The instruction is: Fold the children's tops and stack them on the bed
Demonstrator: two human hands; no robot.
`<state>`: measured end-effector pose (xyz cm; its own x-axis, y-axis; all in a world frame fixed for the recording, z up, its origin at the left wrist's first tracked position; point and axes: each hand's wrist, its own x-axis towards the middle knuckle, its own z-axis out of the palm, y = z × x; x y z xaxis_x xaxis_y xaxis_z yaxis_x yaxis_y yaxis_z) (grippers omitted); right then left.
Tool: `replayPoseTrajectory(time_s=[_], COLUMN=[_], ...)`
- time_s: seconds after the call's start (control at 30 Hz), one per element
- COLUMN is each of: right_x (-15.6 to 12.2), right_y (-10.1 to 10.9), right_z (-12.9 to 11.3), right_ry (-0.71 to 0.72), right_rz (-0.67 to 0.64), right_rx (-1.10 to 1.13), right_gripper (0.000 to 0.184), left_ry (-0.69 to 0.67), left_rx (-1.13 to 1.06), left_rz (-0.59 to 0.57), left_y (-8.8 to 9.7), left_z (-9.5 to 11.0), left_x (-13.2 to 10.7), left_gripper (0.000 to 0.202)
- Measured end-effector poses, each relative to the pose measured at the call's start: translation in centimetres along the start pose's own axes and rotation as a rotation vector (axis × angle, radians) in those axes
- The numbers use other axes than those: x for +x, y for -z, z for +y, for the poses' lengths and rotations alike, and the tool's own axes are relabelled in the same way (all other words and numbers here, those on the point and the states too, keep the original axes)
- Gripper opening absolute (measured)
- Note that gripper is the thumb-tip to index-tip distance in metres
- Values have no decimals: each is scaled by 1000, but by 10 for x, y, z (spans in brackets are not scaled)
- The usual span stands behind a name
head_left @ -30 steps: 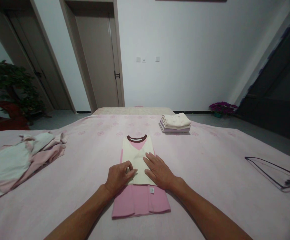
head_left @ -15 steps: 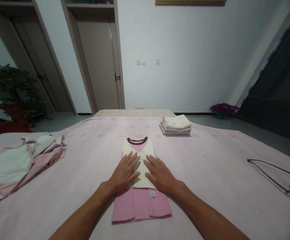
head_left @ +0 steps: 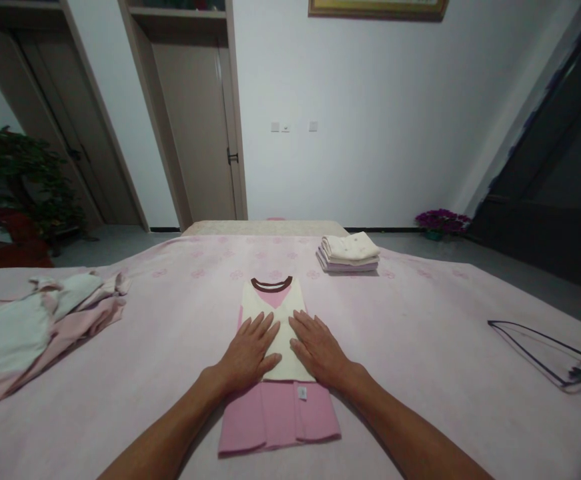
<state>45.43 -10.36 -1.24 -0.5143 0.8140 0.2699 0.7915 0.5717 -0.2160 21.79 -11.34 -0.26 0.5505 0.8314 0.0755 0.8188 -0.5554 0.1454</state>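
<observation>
A pink and cream shirt (head_left: 276, 407) with a dark brown collar lies partly folded on the pink bedspread (head_left: 410, 347), its sleeves turned in over the front. My left hand (head_left: 250, 350) rests flat on the cream part, fingers spread. My right hand (head_left: 317, 348) lies flat beside it on the right half of the shirt, fingers stretched out. Both hands press the cloth and hold nothing.
A stack of folded clothes (head_left: 349, 251) sits at the far side of the bed. A loose heap of pale garments (head_left: 35, 323) lies at the left. A black wire hanger (head_left: 545, 350) lies at the right. Doors (head_left: 197, 127), a potted plant (head_left: 15, 177) and purple flowers (head_left: 440, 220) stand beyond.
My left hand went from curled at the cloth's edge to lying flat on the shirt. My right hand stayed flat. The view shifted slightly.
</observation>
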Motion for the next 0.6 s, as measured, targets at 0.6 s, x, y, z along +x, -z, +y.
replayPoseTrajectory(time_s=[0.6], right_x=[95], right_y=[-3], right_z=[58], right_ry=[-242], right_rz=[-227], right_rx=[-35], right_gripper=[70], left_ry=[19], left_rx=[4], left_rz=[7], left_y=[-1], left_z=[-1], left_x=[-1], left_gripper=[64])
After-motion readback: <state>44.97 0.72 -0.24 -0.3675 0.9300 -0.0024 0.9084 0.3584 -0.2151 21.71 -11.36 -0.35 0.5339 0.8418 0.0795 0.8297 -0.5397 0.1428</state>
